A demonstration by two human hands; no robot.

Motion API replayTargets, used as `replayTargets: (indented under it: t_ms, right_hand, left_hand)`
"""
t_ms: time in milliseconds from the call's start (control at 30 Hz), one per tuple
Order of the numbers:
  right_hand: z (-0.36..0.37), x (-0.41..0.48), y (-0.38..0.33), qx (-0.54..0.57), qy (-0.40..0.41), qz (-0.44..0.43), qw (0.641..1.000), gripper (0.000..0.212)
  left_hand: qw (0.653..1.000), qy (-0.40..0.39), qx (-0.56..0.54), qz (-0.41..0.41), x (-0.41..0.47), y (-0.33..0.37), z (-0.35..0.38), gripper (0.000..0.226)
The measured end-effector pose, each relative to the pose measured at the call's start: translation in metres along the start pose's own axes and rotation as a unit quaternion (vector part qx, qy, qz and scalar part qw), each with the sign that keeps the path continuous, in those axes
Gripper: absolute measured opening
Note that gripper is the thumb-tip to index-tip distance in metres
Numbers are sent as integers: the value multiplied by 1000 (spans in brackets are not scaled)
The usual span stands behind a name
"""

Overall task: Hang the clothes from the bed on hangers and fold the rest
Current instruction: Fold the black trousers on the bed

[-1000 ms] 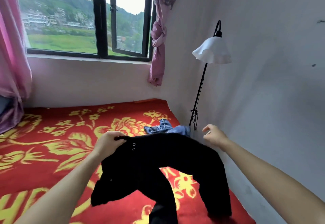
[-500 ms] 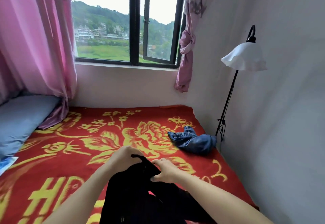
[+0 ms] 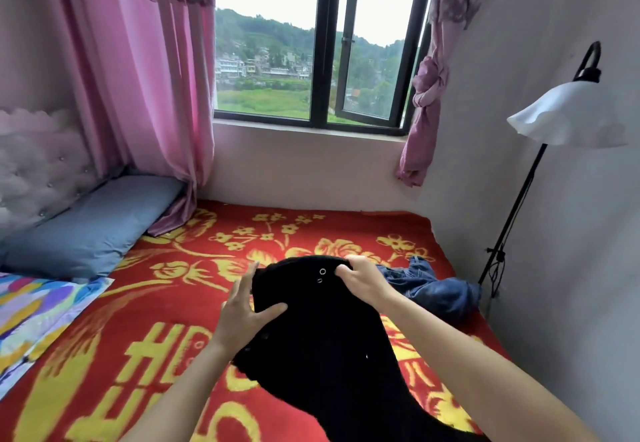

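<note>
Head view: I see left hand [image 3: 242, 310] pinching black garment's [image 3: 318, 334] side, right hand [image 3: 362, 280] gripping its top edge, over red blanket [image 3: 138, 306]. Jeans [image 3: 433, 287] near blanket's right edge. Blanket's yellow lettering reads roughly "HD".

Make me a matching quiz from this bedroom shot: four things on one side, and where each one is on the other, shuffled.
1 black garment
2 blue jeans
3 blue pillow
4 floor lamp

a standing by the right wall
b left, beside the pink curtain
c crumpled on the red blanket, far right
d held up, centre

Pairs: 1-d, 2-c, 3-b, 4-a.
</note>
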State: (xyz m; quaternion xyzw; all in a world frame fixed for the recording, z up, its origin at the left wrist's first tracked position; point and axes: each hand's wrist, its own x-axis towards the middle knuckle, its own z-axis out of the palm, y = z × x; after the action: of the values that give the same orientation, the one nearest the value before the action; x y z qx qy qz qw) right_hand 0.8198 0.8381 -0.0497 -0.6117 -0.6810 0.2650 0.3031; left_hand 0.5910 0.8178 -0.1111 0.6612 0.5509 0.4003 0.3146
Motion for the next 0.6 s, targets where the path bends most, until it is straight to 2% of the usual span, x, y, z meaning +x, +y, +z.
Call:
replayTargets:
  t_ms: [167,300,400,600]
  right_hand:
    - [-48,3,-8,131,64,-7,989,20]
    - [-80,-4,-3,209,123,-28,970,18]
    - [-96,-12,3,209,140,-36,967,14]
    - [-130,-44,18,265,128,-34,955,17]
  left_hand:
    - [997,-12,-21,-70,-12,-25,12,138]
    - [987,-42,-74,-137,-11,-34,36,156]
    - [980,-80,-77,-164,-9,-28,58,161]
    - [957,-97,-166,-218,-4,-11,94,162]
